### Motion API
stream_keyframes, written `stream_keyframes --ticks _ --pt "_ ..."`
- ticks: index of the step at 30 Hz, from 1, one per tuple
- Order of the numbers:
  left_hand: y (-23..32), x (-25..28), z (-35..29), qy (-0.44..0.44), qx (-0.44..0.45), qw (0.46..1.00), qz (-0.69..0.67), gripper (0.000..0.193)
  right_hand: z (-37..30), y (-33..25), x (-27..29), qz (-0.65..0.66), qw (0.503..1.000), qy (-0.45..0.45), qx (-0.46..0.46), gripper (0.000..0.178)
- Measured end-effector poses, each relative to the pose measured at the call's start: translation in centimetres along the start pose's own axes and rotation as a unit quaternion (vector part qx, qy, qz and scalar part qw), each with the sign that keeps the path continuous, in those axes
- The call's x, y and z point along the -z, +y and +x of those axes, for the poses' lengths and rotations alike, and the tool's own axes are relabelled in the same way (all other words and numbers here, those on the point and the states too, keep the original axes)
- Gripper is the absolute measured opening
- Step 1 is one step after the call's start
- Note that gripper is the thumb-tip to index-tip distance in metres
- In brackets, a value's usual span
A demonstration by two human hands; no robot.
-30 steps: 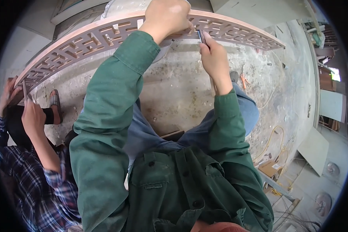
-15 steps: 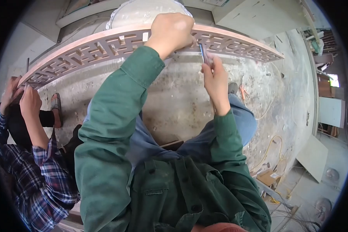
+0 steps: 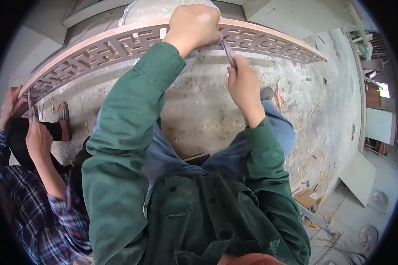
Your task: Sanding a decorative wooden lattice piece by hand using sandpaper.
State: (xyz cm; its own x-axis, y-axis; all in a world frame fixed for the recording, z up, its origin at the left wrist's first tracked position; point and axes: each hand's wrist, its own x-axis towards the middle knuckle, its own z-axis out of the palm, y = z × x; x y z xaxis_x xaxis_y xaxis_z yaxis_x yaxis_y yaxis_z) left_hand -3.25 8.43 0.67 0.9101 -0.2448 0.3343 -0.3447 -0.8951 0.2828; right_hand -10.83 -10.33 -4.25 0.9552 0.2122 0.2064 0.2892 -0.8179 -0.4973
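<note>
A long, narrow wooden fretwork panel (image 3: pixel 269 33) with a cut-out geometric pattern stretches across the upper view. My left hand (image 3: pixel 193 26) is closed over its top edge near the middle, gripping it. Just right of that, my right hand (image 3: pixel 245 84) pinches a thin, flat stick-like tool (image 3: pixel 228 52), possibly a file or sanding stick. The tool's far end reaches the panel's cut-outs beside my left fingers; its exact contact is hidden.
At the left, a co-worker in a plaid shirt (image 3: pixel 20 190) holds the panel's end and works a thin tool (image 3: pixel 30 104) there. A pale round container (image 3: pixel 148 11) stands behind the panel. A yellow cord (image 3: pixel 311 163) and a cardboard piece (image 3: pixel 307 198) lie on the floor at right.
The panel and my left hand have shifted slightly upward in view. My right hand's tool has tilted and moved slightly left. The co-worker's tool hand has moved down toward the body.
</note>
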Motion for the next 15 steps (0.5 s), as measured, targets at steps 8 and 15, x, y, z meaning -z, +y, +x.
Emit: stream_keyframes --ticks 8,15 --pt "-0.3 -0.4 -0.2 0.004 -0.009 1.000 0.003 0.032 -1.4 -1.3 1.9 0.501 0.840 -0.075 -0.194 0.031" --pt "0.3 0.0 0.0 0.009 -0.019 1.000 0.009 0.025 2.4 -1.4 0.1 0.598 0.772 -0.024 -0.215 0.031"
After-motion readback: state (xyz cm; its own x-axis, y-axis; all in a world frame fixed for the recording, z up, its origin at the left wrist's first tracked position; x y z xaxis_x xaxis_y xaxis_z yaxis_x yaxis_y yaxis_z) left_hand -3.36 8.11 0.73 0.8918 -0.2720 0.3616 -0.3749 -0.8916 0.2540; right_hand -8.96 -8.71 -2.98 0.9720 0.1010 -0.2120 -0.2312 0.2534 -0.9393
